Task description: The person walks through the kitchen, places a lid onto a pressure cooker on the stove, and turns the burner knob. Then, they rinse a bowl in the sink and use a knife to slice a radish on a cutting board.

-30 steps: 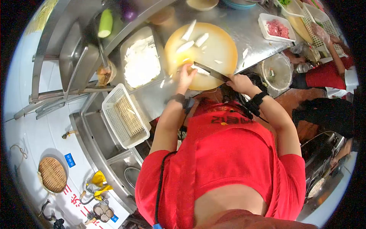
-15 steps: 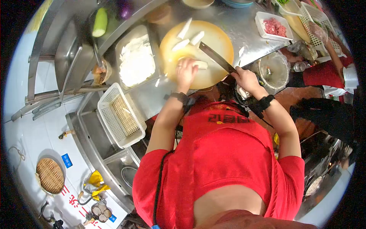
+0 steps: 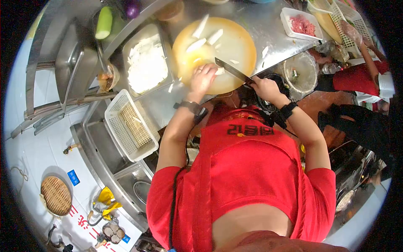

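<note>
My left hand (image 3: pixel 203 79) is closed on a short piece of white vegetable (image 3: pixel 220 71) on a round, yellow-edged cutting board (image 3: pixel 244 46). My right hand (image 3: pixel 266 89) grips a knife (image 3: pixel 235 71) by its handle. The wide blade lies across the board's right part, its tip close to the held piece. A small cut bit (image 3: pixel 234 61) rests just beyond the blade. Farther back on the board are three longer white pieces, among them a nearer one (image 3: pixel 196 45). Left of the board, a metal tray (image 3: pixel 171 77) is filled with white slices (image 3: pixel 146 63).
A white container (image 3: pixel 287 26) of raw meat stands back right. A lined bin (image 3: pixel 299 77) is beyond my right hand. A white plastic basket (image 3: pixel 133 130) sits over the sink at left. A green vegetable (image 3: pixel 104 23) lies back left. Another person's arm (image 3: pixel 367 59) reaches in at far right.
The knife has moved left and nearer, towards my left hand. The held piece looks shorter, and a small cut bit now lies past the blade. The whole view has shifted slightly.
</note>
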A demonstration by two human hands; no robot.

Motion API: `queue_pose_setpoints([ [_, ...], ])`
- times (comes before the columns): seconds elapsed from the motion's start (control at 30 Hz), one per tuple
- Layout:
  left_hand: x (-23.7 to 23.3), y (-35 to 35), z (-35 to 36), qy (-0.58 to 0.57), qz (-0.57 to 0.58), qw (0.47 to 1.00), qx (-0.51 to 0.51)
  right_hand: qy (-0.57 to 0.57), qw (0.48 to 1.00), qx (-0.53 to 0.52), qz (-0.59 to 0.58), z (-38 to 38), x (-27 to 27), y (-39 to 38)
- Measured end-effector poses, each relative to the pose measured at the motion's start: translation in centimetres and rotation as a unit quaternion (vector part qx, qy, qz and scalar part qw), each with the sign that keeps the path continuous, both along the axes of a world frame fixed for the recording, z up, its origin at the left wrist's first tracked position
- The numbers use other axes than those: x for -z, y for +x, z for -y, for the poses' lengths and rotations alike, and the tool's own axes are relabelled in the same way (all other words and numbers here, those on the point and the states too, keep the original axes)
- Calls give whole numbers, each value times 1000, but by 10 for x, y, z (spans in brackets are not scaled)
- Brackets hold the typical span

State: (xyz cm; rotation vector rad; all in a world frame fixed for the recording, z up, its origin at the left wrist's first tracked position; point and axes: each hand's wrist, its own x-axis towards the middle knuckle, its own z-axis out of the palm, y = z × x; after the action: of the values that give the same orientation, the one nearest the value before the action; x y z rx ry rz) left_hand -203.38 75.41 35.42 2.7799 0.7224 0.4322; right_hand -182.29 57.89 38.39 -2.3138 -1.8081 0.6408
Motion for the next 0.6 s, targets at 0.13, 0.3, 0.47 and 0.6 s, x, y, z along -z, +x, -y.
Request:
queue_pose_setpoints([
  [0.13,21,1,18,69,134,987,-52,-1,1000,-1,3,1,-1,0],
  [0.3,39,0,22,70,164,982,-58,39,998,-36,22,3,-14,6],
  [0.47,38,0,23,91,174,979,-48,61,996,-58,21,-3,-3,-6],
  [0.6,39,2,18,73,177,981,-41,-6,990,-92,104,-18,13,-11],
])
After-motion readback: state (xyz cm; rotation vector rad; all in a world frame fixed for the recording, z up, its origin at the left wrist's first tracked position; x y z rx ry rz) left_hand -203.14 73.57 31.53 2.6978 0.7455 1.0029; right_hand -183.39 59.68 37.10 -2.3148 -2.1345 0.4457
